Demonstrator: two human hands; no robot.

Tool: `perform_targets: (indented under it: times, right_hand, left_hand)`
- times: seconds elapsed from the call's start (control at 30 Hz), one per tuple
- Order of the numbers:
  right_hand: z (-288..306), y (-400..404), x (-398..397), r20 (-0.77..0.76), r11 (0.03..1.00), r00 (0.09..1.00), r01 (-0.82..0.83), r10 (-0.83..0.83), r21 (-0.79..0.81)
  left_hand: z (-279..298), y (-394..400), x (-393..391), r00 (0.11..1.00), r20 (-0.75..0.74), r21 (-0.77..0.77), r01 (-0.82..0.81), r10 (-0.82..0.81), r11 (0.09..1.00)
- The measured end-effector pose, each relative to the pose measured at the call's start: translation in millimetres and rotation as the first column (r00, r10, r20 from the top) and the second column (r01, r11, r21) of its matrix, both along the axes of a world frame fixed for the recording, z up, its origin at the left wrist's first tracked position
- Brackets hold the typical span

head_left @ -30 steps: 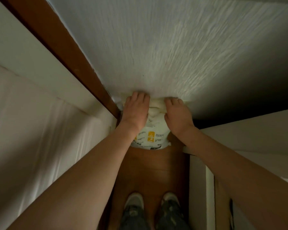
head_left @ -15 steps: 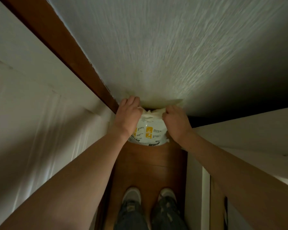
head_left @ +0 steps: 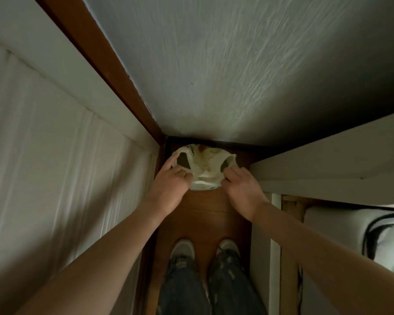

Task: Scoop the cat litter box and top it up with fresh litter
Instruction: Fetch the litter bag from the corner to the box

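Bag [head_left: 206, 169] lower (handles apart), off wall.

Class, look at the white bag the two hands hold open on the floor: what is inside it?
The bag gapes, showing crumpled white lining and a brownish patch near its far rim. Folds hide whatever lies deeper.

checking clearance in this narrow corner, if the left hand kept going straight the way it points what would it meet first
The left hand points forward and down at the bag's left handle loop, which its fingers already touch. Past that, probably the wooden floor by the wall's foot; depth is unclear.
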State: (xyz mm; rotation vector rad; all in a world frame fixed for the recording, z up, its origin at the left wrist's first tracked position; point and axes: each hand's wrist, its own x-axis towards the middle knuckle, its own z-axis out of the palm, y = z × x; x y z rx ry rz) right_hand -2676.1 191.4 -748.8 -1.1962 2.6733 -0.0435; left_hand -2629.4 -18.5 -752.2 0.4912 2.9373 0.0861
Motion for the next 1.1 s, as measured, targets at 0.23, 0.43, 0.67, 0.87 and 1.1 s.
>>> perform_targets:
  times: [0.23,0.43,0.67,0.87,1.1]
  right_hand:
    - [26,-14,-2,0.031,0.99,0.995,0.102,-0.1,-0.101]
    - [29,-55,-46,0.09,0.942,0.995,0.006,-0.038,0.335]
    - [13,-60,-50,0.143,0.856,0.986,-0.148,0.088,0.495]
    - [13,-54,-51,0.15,0.858,0.968,-0.248,0.201,0.45]
    - [10,-44,-53,0.258,0.984,0.95,0.164,-0.178,0.076]
  left_hand:
    - [19,-1,24,0.999,-0.019,-0.007,0.027,-0.027,1.0]
    - [16,-5,33,0.999,-0.023,-0.054,0.048,-0.049,0.997]
    - [19,-1,29,0.998,-0.06,-0.041,0.024,-0.027,0.999]
    - [15,0,33,1.0,-0.003,-0.09,0.017,-0.018,0.996]
    - [13,-1,33,1.0,0.01,-0.095,0.016,-0.015,0.995]
